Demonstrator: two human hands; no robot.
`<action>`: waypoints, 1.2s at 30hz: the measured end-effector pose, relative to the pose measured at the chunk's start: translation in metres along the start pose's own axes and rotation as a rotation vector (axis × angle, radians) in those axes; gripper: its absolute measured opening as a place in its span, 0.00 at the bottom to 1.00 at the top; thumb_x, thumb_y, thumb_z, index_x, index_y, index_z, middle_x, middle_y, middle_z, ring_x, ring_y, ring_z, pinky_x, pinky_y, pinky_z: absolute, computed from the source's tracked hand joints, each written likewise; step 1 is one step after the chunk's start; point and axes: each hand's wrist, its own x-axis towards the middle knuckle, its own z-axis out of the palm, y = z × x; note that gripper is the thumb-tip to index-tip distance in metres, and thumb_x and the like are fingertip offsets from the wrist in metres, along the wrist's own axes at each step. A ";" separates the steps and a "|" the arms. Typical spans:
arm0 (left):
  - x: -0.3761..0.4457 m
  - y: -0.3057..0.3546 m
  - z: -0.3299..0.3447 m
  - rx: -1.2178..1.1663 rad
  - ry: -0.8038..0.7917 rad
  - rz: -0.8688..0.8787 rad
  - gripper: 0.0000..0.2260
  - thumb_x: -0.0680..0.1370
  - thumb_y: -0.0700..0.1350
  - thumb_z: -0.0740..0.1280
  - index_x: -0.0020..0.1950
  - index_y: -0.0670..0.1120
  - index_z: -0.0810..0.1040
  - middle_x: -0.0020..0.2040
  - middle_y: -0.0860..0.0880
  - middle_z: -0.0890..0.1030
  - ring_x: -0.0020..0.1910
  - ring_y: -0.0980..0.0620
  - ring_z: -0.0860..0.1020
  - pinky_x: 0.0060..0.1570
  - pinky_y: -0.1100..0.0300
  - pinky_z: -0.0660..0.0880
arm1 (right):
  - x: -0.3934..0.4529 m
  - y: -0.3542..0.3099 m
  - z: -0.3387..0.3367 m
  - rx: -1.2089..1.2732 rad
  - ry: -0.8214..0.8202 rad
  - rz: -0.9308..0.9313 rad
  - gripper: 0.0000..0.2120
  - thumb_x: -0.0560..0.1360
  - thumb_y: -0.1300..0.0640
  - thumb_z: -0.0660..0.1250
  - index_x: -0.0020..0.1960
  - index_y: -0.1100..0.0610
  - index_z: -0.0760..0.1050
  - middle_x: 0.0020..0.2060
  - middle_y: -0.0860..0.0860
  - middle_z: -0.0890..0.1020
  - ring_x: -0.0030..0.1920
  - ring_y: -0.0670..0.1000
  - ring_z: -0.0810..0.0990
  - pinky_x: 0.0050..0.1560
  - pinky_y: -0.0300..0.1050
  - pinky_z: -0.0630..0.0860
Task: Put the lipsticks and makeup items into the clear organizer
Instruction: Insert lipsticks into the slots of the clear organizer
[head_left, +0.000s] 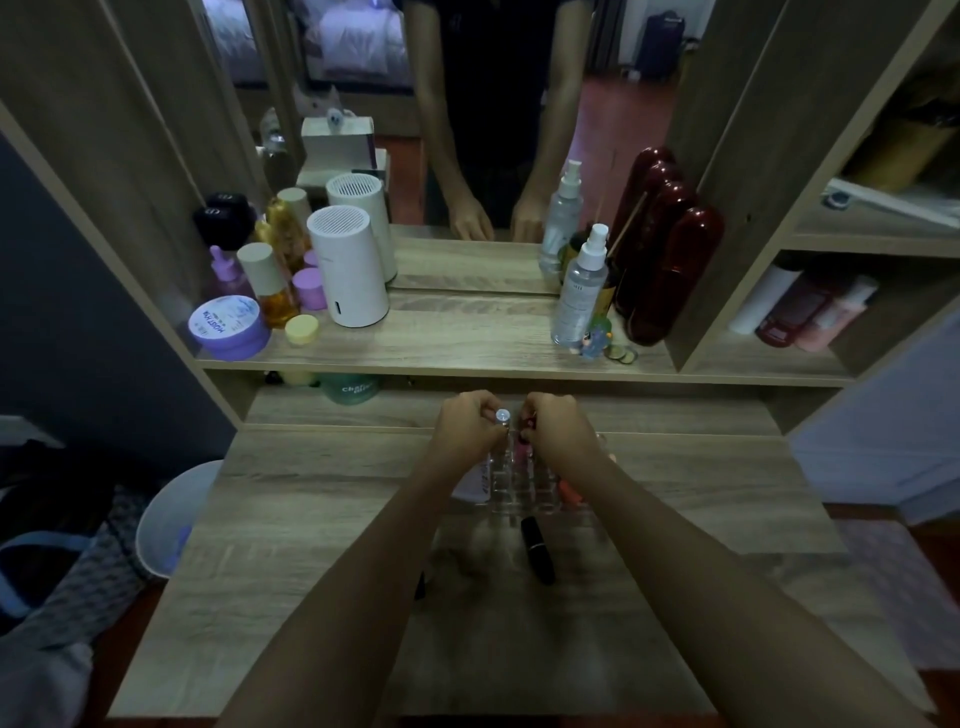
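Observation:
The clear organizer (511, 486) stands on the wooden desk, mostly behind my wrists, with several makeup tubes upright in its slots. Over its back row, my left hand (465, 428) pinches a silver-capped tube (502, 415). Beside it my right hand (558, 428) grips a pink item (525, 426) with a dark top. A black lipstick (537, 556) lies loose on the desk just in front of the organizer. A small dark item (421, 584) peeks out beside my left forearm.
The raised shelf behind holds a white cylinder (349, 275), a purple jar (228, 327), spray bottles (579, 291), amber bottles and dark red cases (670, 270) before a mirror. A white bin (171, 519) stands left of the desk. Cubbies with bottles are at the right.

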 end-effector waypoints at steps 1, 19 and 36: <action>0.000 0.000 0.000 0.003 0.000 0.003 0.06 0.73 0.36 0.69 0.48 0.39 0.80 0.36 0.51 0.77 0.31 0.64 0.72 0.24 0.74 0.71 | 0.000 0.000 0.000 -0.006 -0.006 -0.003 0.09 0.75 0.64 0.66 0.54 0.59 0.77 0.51 0.58 0.81 0.53 0.57 0.79 0.53 0.53 0.78; -0.009 -0.008 -0.019 0.043 0.046 -0.005 0.08 0.70 0.36 0.71 0.48 0.38 0.78 0.40 0.46 0.76 0.38 0.51 0.74 0.45 0.52 0.76 | -0.009 0.035 -0.041 -0.006 0.143 -0.018 0.06 0.74 0.59 0.68 0.51 0.58 0.79 0.49 0.57 0.83 0.52 0.58 0.80 0.49 0.49 0.76; -0.059 -0.042 -0.004 0.248 -0.254 0.140 0.07 0.73 0.40 0.69 0.37 0.49 0.76 0.31 0.57 0.74 0.34 0.55 0.72 0.31 0.66 0.66 | -0.079 0.151 -0.005 0.013 -0.429 0.523 0.10 0.72 0.56 0.73 0.41 0.64 0.78 0.27 0.56 0.81 0.19 0.51 0.80 0.17 0.40 0.76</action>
